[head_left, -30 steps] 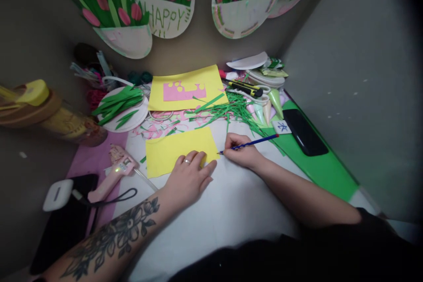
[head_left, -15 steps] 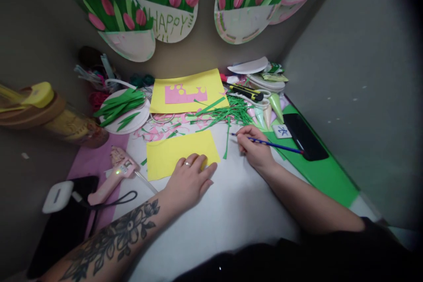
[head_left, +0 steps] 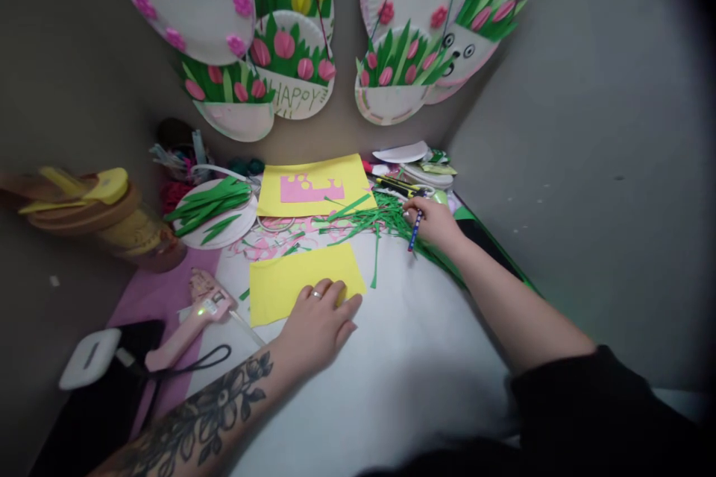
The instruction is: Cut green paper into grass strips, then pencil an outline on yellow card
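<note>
My left hand [head_left: 324,317] lies flat with fingers spread on the near yellow paper sheet [head_left: 296,276], over its lower right part. In my right hand [head_left: 430,222] is a blue patterned pencil [head_left: 415,231], pointing down toward the table. That hand is over the right end of a heap of green paper strips [head_left: 363,220], close to the white-handled scissors [head_left: 428,191], which it partly hides. Whether its fingertips touch anything besides the pencil, I cannot tell. Behind the strips lies another yellow sheet [head_left: 358,171] with a pink cut-out piece [head_left: 313,190] on it.
A paper plate [head_left: 246,220] holds green leaf shapes. On the left are a lidded cup [head_left: 128,220], a pink glue gun [head_left: 187,320] with its cord, and a white earphone case [head_left: 89,358]. Paper-plate tulip crafts [head_left: 302,100] hang on the back wall. Pink scraps [head_left: 262,242] lie mid-table.
My right hand has moved forward to the strips and scissors, and the pencil has swung from lying sideways to pointing down. The view has tilted up. My left hand stays on the sheet.
</note>
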Action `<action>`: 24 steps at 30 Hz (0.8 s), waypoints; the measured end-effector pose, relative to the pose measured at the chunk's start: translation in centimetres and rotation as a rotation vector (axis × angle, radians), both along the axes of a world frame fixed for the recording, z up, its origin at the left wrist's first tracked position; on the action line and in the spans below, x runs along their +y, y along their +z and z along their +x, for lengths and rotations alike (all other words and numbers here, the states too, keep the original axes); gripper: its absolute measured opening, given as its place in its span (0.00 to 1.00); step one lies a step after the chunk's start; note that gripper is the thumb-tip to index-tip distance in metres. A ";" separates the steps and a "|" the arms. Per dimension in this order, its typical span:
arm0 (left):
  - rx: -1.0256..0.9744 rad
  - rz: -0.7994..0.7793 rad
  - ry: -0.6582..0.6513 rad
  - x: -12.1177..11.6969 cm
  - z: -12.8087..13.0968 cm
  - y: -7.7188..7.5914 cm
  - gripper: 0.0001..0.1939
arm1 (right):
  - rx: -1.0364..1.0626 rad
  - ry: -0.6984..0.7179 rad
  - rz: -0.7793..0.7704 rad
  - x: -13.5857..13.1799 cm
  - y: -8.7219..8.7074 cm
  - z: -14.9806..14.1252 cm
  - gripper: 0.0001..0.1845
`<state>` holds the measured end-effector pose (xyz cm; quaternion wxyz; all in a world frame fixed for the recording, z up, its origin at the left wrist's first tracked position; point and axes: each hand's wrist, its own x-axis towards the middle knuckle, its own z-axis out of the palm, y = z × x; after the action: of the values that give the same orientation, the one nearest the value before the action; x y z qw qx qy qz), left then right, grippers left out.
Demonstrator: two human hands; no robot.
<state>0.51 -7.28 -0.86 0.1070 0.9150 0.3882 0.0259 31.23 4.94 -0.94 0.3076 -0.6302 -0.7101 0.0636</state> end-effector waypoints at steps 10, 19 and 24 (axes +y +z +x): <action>-0.030 0.033 0.016 0.0 -0.3 -0.8 0.19 | -0.033 -0.154 -0.075 -1.0 1.3 5.5 0.08; -0.029 0.072 -0.003 -0.1 -0.2 -0.7 0.18 | -0.479 0.048 -0.268 -5.5 -0.4 8.7 0.06; -0.015 0.083 -0.011 -0.2 0.0 -0.6 0.17 | -0.398 0.044 -0.239 -5.9 -0.7 9.0 0.10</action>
<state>0.49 -7.51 -1.44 0.0719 0.9205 0.3811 0.0483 40.26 -0.99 -1.62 0.0832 -0.6466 -0.7577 0.0288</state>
